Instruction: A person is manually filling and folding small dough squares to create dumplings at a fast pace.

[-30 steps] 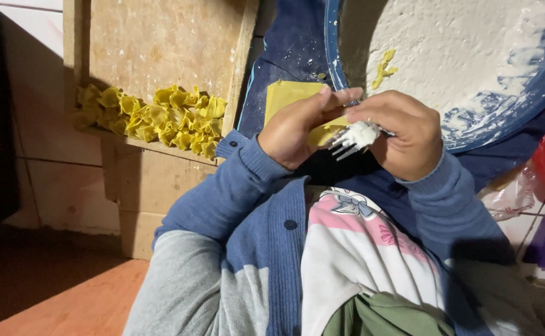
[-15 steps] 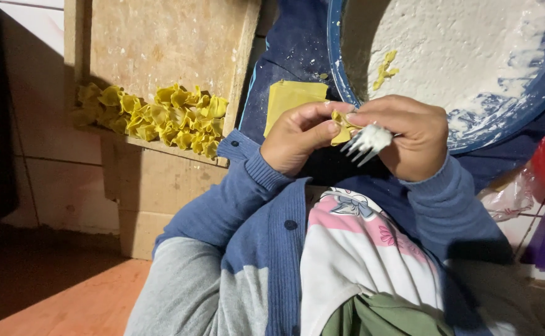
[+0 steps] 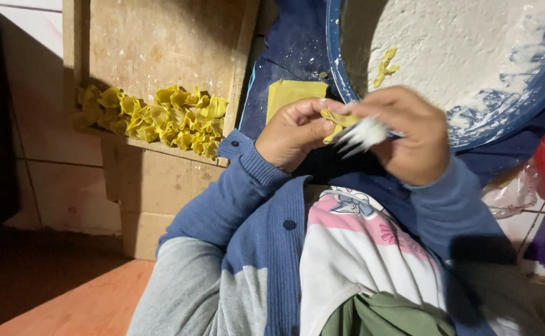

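1. Both hands meet at chest height: left hand point(image 3: 297, 132) pinches a small yellow dough piece point(image 3: 339, 120); right hand point(image 3: 409, 140) closes on a white plastic fork point(image 3: 360, 135), tines touching the dough.
2. Step, as I read it: shaping/crimping one piece. The next move needs steady fork pressure and a firm pinch.
3. Just beyond the hands: flat yellow dough square point(image 3: 291, 94), floured blue basin point(image 3: 533, 93).
4. Further off to the left: shaped pieces point(image 3: 154, 118) piled on a wooden board point(image 3: 160, 43).

Two hands, one blue basin point(image 3: 341, 81), one wooden board point(image 3: 160, 43), one yellow dough square point(image 3: 288, 93), a heap of folded dumplings point(image 3: 160, 118) too many to count
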